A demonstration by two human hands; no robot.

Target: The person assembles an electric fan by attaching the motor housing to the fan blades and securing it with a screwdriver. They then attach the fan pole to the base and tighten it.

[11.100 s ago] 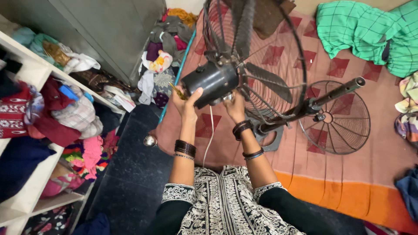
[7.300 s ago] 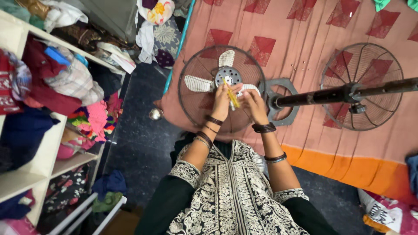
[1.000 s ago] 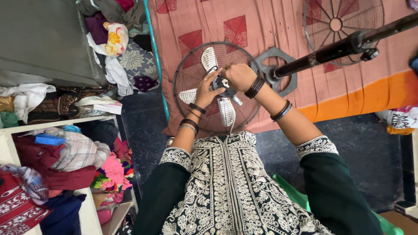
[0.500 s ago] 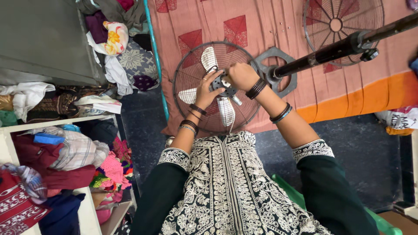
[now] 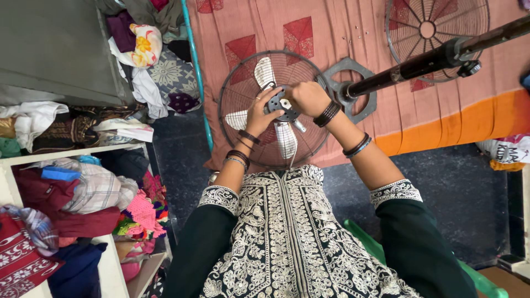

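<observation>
Head view: looking down at two hands on a fan.
Fan: the round wire cage (image 5: 232,132) with pale blades (image 5: 264,72) lies at the edge of the bed (image 5: 441,118), just past the person's lap.
Hub: the dark hub (image 5: 281,108) sits in the middle of the blades.
Left hand: the left hand (image 5: 258,113) rests on the hub's left side, fingers (image 5: 264,97) curled loosely on it.
Right hand: the right hand (image 5: 307,98) is closed over the hub's right side; I cannot tell if it holds a tool.
Pole: a dark stand pole (image 5: 430,60) lies across the bed.
Other cage: a second wire cage (image 5: 436,25) lies farther back on the bed.
Shelf: a shelf (image 5: 72,193) full of clothes stands on the left.
</observation>
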